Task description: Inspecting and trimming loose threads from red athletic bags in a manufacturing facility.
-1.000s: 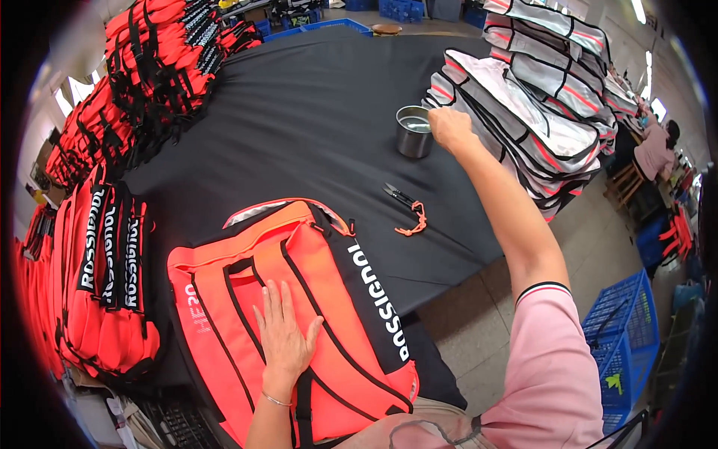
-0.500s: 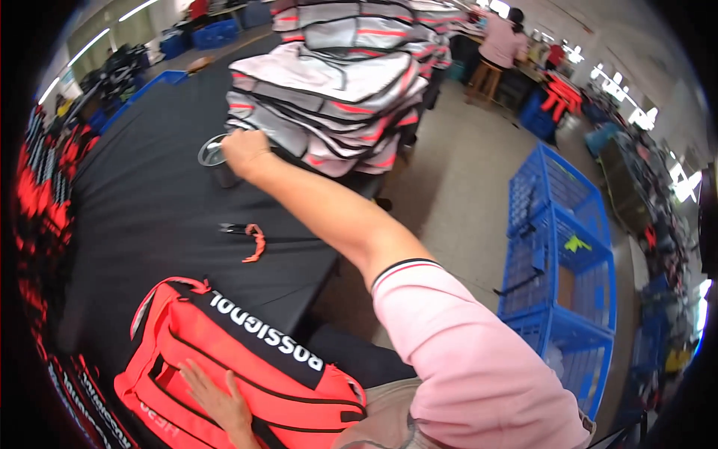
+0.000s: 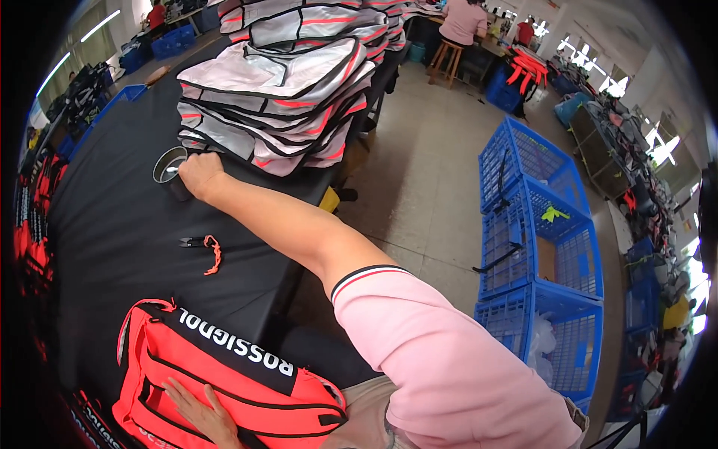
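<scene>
My right arm reaches far forward across the black-covered table, and my right hand (image 3: 200, 176) is closed at the side of a dark cup (image 3: 171, 159) with a shiny rim. Something pale shows inside the cup; the handle, if any, is hidden by my fingers. Against my lap, at the table's near edge, lies a red and black bag (image 3: 247, 404) with white lettering. My left hand (image 3: 200, 413) rests on its red face, fingers stretched out. Between bag and cup lie small black thread snips (image 3: 196, 242) with an orange cord (image 3: 215, 256) beside them.
Just beyond the cup rises a tall stack of grey, black and red sewn pieces (image 3: 273, 97). Blue plastic crates (image 3: 508, 247) stand on the floor to my right. More red and black goods (image 3: 34, 224) lie at the far left. A person in pink (image 3: 462, 21) sits on a stool behind.
The view has swung, so the table and stack sit farther left in the picture. My right hand stays at the cup, and my left hand stays flat on the bag.
</scene>
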`<state>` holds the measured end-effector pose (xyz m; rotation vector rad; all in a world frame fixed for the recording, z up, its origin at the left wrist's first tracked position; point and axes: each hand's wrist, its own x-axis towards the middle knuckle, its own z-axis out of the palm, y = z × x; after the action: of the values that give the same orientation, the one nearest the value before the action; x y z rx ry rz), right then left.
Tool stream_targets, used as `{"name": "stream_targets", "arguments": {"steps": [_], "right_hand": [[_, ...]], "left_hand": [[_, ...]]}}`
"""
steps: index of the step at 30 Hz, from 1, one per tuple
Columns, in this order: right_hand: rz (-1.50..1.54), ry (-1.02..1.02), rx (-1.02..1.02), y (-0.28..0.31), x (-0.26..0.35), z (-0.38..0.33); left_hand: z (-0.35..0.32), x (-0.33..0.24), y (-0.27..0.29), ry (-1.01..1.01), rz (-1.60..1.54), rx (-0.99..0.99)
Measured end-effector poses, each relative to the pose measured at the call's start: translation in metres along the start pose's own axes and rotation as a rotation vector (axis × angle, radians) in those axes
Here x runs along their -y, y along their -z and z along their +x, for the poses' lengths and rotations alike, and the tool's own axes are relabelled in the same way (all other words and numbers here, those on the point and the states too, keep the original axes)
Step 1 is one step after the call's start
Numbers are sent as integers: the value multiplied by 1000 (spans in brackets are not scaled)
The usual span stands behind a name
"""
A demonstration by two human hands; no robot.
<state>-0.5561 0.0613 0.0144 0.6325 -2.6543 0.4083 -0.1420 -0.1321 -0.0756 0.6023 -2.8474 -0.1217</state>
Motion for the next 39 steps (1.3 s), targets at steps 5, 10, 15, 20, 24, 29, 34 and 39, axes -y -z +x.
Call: {"name": "stream_targets", "arguments": {"steps": [5, 10, 15, 20, 24, 29, 34, 39], "right_hand": [[175, -163, -99, 21, -14, -3], [448, -42, 99, 39, 42, -29], [797, 8, 304, 58, 49, -73], [894, 99, 486, 58, 80, -108], [862, 321, 537, 41, 122, -121], [682, 608, 426, 11, 164, -109], [465, 786, 428, -1, 206, -99], [331, 987, 439, -8, 220, -85]], "left_hand": [[14, 0, 3, -40, -97, -1], [41, 27, 36, -10, -48, -284], [65, -12, 15, 83, -106, -42], [13, -32, 12, 60, -174, -55], [6, -30, 15, 86, -177, -25], [4, -31, 16, 71, -238, -29], [-1, -36, 20, 62, -276, -4], [0, -38, 21, 64, -266, 10]]}}
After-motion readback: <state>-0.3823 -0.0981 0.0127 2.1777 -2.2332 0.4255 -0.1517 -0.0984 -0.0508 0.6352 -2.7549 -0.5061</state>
